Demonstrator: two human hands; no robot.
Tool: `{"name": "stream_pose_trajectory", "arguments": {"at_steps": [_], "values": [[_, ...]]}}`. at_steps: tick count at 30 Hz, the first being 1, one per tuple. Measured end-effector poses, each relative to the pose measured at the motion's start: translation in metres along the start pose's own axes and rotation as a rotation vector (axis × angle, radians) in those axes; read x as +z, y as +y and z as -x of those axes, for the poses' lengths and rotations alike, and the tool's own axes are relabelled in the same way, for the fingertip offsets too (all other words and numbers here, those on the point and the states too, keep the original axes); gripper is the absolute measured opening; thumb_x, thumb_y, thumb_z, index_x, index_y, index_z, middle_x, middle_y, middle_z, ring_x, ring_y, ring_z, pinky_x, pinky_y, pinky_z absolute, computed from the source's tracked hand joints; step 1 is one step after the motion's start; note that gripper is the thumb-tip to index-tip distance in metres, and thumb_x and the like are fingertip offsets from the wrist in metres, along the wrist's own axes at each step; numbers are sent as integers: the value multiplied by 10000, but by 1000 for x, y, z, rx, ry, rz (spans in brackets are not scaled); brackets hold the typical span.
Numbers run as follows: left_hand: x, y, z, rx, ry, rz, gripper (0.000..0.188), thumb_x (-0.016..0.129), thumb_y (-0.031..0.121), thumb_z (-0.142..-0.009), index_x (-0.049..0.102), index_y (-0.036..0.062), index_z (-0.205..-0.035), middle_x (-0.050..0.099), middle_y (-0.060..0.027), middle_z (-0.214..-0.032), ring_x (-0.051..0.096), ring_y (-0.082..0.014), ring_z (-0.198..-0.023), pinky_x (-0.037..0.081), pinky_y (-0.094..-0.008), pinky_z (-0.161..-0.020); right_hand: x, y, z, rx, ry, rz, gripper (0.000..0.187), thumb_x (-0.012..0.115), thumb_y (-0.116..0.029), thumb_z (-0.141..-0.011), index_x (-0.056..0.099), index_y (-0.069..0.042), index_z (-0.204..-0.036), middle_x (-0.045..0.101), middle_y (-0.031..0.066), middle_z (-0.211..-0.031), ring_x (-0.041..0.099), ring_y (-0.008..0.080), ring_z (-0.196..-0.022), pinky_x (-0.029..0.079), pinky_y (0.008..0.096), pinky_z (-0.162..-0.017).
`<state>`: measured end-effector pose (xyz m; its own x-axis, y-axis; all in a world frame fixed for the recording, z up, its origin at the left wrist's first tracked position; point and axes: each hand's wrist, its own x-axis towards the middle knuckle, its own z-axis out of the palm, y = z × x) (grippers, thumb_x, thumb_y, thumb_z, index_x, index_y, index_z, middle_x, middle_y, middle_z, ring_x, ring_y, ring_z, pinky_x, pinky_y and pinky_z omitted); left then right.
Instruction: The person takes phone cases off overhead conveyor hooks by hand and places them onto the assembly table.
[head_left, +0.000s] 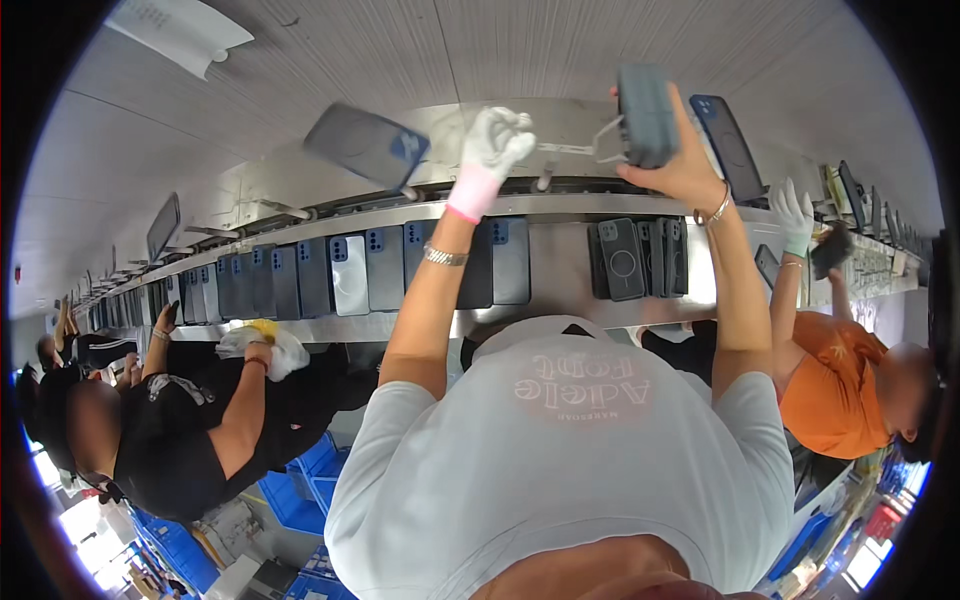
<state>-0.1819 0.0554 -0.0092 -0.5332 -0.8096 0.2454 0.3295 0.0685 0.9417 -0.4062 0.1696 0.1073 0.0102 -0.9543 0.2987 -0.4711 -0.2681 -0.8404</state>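
My left hand (497,140), in a white glove with a pink cuff, is raised over the metal line with its fingers curled closed. Whether anything is inside them is hidden. My bare right hand (682,150) grips a thick dark grey-blue stack of phone cases (646,115), slightly blurred. Just left of that stack, a pale wire holder (607,142) sticks out on a thin arm. A translucent dark phone case (365,146) sits tilted on a holder to the left of my left hand. To the right of my right hand stands another dark phone case (728,148).
A long row of phone cases (385,270) lines the ledge in front of me. Black cases with ring marks (625,262) stand in a group to the right. Co-workers in black (170,440) and orange (835,385) work on either side. Blue bins (300,490) are at lower left.
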Motion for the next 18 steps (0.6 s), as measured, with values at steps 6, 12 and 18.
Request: {"name": "stream_pose_trajectory", "arguments": {"at_steps": [6,12,18], "values": [[78,-25,-35,-165,-95,-50,313,720,15,-774,531,54,-1021,624,-63,-1022,606,-117,-906,520,-275,-791,-19,22,-19,-59,-170,713,835,807,-143,-537,465,-64,-1294,525,97,-1220,466,296,-1132,339,391,-987],[162,-30,-44,-17,-117,-180,416,733,205,-766,535,45,-1095,659,-45,-863,634,-190,-816,512,-298,-751,-100,62,8,103,-264,943,829,785,-141,-513,486,-126,-1286,532,63,-1209,480,299,-1103,365,409,-934],[88,-88,32,-514,-296,-12,514,680,157,-875,475,-10,-1316,604,-88,-1200,569,-152,-1117,456,-280,-977,-157,68,35,89,48,782,886,824,-270,-571,436,-60,-1338,466,157,-1315,430,360,-1225,345,418,-1042]]}}
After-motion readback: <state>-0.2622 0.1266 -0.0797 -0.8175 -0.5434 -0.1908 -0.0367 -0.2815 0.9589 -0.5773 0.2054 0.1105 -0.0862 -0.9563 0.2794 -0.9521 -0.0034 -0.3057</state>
